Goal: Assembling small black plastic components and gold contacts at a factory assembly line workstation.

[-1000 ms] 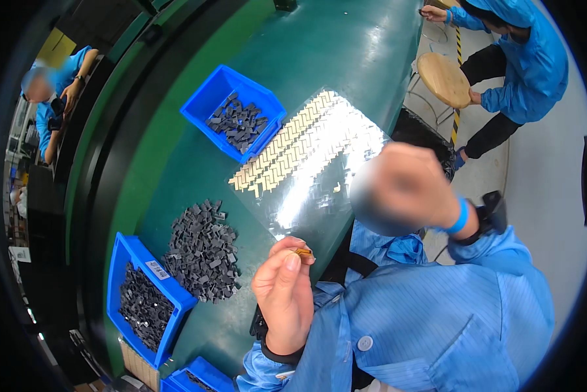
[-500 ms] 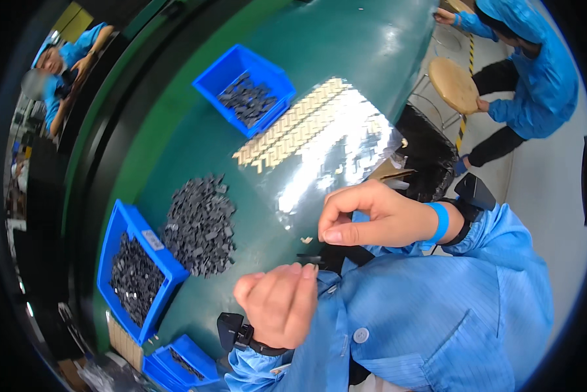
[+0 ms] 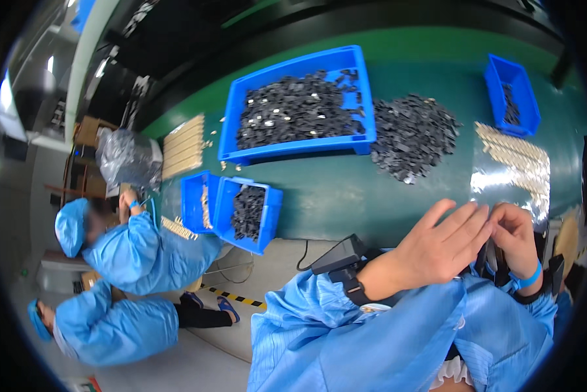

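My left hand (image 3: 431,251) reaches across the front of the table, its fingers bent and drawn together with the tips close to my right hand (image 3: 519,238). Curled in a pinch, my right hand meets those fingertips. Whatever lies between the two hands is hidden or too small to make out. Just beyond them rests a clear sheet with rows of small cream pieces (image 3: 519,153). A loose pile of small dark grey pieces (image 3: 414,134) lies farther left on the green table (image 3: 326,196).
Left of the pile stands a large blue bin (image 3: 365,98) of dark pieces. A small blue bin (image 3: 532,108) sits far right; two more blue bins (image 3: 261,238) stand at the near left edge. Two people in blue, a seated worker (image 3: 130,255) and another person (image 3: 117,323), are at left.
The view has swung left, bringing two people on the left into sight. My hands have come together at the right; the small dark piece seen at my left fingertips no longer shows.
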The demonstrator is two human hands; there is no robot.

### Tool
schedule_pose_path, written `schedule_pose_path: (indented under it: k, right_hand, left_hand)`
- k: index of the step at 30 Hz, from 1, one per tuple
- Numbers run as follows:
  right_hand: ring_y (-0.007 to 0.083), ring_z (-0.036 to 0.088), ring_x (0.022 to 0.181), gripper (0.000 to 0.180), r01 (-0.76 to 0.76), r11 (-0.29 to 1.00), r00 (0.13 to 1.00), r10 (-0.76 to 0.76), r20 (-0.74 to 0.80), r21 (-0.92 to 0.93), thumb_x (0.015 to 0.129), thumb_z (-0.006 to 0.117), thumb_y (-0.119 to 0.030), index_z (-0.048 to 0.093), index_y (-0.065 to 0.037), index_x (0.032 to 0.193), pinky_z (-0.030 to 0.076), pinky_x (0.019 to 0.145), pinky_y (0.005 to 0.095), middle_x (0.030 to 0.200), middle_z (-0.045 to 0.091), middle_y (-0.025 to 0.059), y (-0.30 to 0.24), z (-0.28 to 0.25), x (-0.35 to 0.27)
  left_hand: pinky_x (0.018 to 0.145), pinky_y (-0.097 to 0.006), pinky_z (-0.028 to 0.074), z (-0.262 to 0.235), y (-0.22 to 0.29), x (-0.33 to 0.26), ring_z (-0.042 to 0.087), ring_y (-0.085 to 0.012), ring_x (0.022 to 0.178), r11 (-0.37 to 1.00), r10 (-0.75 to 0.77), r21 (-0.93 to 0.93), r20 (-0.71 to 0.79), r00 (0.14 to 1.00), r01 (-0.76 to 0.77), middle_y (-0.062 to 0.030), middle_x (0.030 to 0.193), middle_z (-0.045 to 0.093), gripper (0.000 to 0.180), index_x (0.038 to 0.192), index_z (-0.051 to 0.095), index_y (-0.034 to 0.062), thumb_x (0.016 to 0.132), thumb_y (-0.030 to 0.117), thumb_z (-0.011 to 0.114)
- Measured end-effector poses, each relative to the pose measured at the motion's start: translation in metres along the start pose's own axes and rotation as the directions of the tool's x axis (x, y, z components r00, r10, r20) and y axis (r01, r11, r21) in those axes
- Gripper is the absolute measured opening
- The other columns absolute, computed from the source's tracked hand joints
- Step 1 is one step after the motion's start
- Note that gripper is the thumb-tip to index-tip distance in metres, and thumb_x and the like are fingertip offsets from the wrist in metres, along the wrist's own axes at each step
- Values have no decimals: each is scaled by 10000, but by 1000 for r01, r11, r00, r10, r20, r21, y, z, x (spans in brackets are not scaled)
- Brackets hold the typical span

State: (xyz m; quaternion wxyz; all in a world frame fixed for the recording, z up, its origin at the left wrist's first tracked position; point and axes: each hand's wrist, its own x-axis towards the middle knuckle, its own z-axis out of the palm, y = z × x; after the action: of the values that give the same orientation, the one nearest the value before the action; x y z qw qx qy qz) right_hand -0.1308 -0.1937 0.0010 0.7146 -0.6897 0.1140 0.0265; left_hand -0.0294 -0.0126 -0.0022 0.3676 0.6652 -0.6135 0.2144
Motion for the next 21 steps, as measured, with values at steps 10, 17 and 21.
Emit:
schedule_pose_path:
  k: [10, 17, 21]
  right_hand:
    - [53, 384, 696, 118, 228, 966, 871, -259, -418, -124, 850, 545, -143, 483, -67, 786, 291, 631, 191, 741, 413, -38, 14, -43, -13]
    - [42, 391, 680, 119, 260, 947, 852, -318, -416, -190, 870, 528, -160, 478, -71, 808, 309, 620, 181, 753, 416, -38, 15, -37, -13]
    - [49, 386, 677, 130, 262, 942, 851, -327, -410, -209, 862, 534, -162, 473, -67, 797, 300, 619, 186, 744, 404, -31, 8, -26, -10]
  left_hand:
    - [907, -392, 397, -206, -102, -156, 503, -363, 1059, 172, -674, 621, -491, 551, 764, -236, 1134, 518, 743, 1250, 404, -48, 630, 136, 770]
    - [775, -347, 478, -216, -123, -208, 622, -286, 848, 177, -817, 282, -493, 300, 943, -196, 928, 634, 453, 1070, 565, -63, 686, 115, 726]
    - [766, -350, 477, -212, -130, -220, 627, -290, 830, 167, -756, 273, -581, 301, 948, -194, 911, 639, 361, 1022, 594, -49, 710, 100, 698]
